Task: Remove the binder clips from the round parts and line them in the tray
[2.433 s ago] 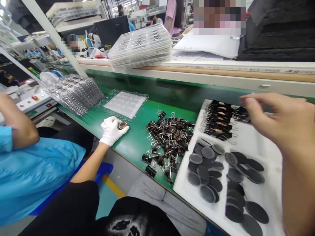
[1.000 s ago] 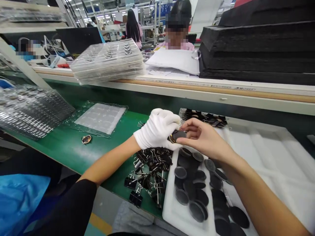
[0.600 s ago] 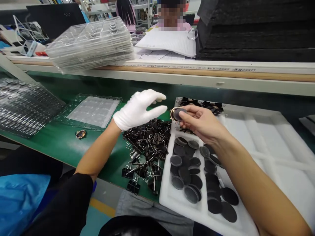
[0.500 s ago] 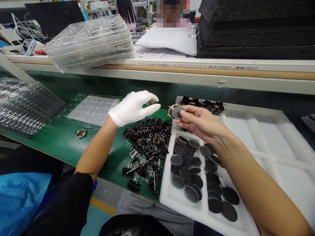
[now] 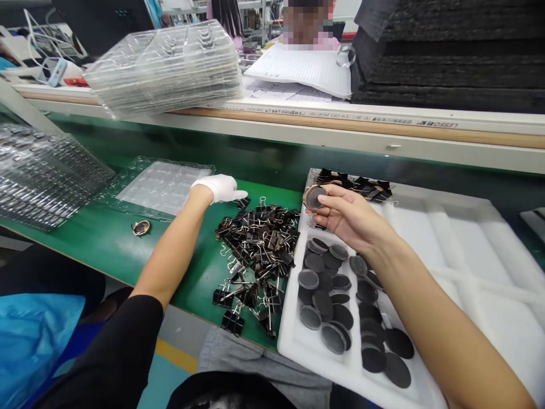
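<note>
My right hand (image 5: 347, 218), bare, pinches a round gold-rimmed piece (image 5: 307, 197), like a watch case, with a dark disc (image 5: 315, 198) lying against its face under the thumb. My left hand (image 5: 218, 188) wears a white glove and is at the upper left edge of a heap of black binder clips (image 5: 259, 238). Its fingers are closed at a single binder clip (image 5: 242, 203), which shows just below the thumb; the fingertips are partly hidden. Below my right hand, many loose dark discs (image 5: 323, 304) lie in the compartments of a white foam tray (image 5: 293, 335).
Another gold-rimmed piece (image 5: 141, 228) lies on the green table (image 5: 179, 295). Behind it is a clear plastic tray (image 5: 164, 187), with stacked clear trays (image 5: 46, 176) at left. More clipped pieces (image 5: 355, 184) sit at the foam tray's far end. A shelf (image 5: 272, 128) crosses behind; a person is beyond.
My left hand has moved down and left from above the clips, its spread fingers closing at a binder clip. My right hand still holds the gold-rimmed piece, now turned slightly.
</note>
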`<state>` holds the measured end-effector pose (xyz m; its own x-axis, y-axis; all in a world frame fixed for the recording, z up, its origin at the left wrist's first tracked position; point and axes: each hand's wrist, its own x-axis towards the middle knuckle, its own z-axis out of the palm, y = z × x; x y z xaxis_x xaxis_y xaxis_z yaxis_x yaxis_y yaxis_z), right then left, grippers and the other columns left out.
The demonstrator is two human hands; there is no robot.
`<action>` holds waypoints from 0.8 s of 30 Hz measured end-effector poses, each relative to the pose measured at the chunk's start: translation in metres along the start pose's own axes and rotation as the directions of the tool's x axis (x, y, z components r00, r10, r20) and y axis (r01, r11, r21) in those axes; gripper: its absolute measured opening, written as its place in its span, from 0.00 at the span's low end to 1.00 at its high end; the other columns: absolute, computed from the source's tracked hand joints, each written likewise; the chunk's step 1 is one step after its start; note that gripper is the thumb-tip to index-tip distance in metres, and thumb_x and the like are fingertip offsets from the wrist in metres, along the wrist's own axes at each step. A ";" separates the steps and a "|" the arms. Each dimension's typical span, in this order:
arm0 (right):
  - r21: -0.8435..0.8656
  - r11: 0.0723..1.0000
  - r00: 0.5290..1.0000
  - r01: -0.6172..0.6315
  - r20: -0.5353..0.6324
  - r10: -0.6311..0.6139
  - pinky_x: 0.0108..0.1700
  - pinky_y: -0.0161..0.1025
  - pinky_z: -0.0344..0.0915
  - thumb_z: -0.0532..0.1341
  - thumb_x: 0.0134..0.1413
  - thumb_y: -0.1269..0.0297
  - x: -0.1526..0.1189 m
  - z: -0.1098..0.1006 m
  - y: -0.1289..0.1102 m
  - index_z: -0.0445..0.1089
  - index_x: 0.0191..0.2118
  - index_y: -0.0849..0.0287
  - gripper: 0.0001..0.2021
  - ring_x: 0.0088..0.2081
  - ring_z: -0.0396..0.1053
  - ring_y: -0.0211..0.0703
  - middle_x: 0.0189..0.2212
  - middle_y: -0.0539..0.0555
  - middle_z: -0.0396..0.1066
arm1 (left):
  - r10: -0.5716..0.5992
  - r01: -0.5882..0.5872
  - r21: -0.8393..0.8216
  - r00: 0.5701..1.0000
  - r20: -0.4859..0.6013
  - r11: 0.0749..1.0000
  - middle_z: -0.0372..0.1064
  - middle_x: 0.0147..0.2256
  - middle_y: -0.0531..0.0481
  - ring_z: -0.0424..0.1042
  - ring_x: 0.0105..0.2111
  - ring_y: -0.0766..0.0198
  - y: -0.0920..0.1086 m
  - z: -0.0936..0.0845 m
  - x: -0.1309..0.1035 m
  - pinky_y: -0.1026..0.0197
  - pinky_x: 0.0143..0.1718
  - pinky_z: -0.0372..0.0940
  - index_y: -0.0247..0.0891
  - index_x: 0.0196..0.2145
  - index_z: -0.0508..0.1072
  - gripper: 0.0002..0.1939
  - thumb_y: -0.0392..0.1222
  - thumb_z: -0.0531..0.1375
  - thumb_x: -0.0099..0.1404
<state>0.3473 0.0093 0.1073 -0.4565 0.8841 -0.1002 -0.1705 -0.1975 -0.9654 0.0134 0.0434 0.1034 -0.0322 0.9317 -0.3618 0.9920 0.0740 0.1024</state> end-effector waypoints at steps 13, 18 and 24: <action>-0.056 0.991 0.993 0.119 -0.001 -0.119 0.35 0.37 0.73 0.84 0.44 0.44 -0.004 0.004 0.004 0.80 0.43 0.55 0.28 0.41 0.77 0.46 0.42 0.56 0.80 | 0.324 -0.546 -0.217 0.723 -0.610 0.809 0.61 0.21 0.54 0.60 0.23 0.66 0.055 -0.027 -0.072 0.60 0.29 0.56 0.39 0.22 0.68 0.26 0.57 0.56 0.73; -0.119 0.965 0.968 0.235 0.123 -0.221 0.35 0.39 0.72 0.81 0.51 0.42 -0.015 0.015 -0.003 0.79 0.46 0.54 0.26 0.41 0.76 0.47 0.51 0.58 0.79 | 0.400 -0.668 -0.182 0.617 -0.677 0.721 0.56 0.21 0.56 0.57 0.24 0.68 0.095 -0.014 -0.096 0.61 0.29 0.56 0.39 0.22 0.63 0.27 0.56 0.55 0.76; -0.216 0.905 0.927 0.367 0.162 -0.337 0.37 0.42 0.77 0.80 0.56 0.46 -0.021 0.017 -0.004 0.80 0.44 0.55 0.21 0.39 0.78 0.47 0.43 0.56 0.80 | 0.390 -0.641 -0.188 0.646 -0.656 0.744 0.56 0.19 0.55 0.56 0.23 0.68 0.104 -0.006 -0.100 0.60 0.28 0.52 0.40 0.21 0.62 0.27 0.58 0.56 0.73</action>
<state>0.3428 -0.0159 0.1174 -0.5071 0.8180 0.2714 -0.1327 0.2371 -0.9624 0.1192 -0.0394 0.1561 0.2863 0.8640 0.4142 0.7356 -0.4752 0.4827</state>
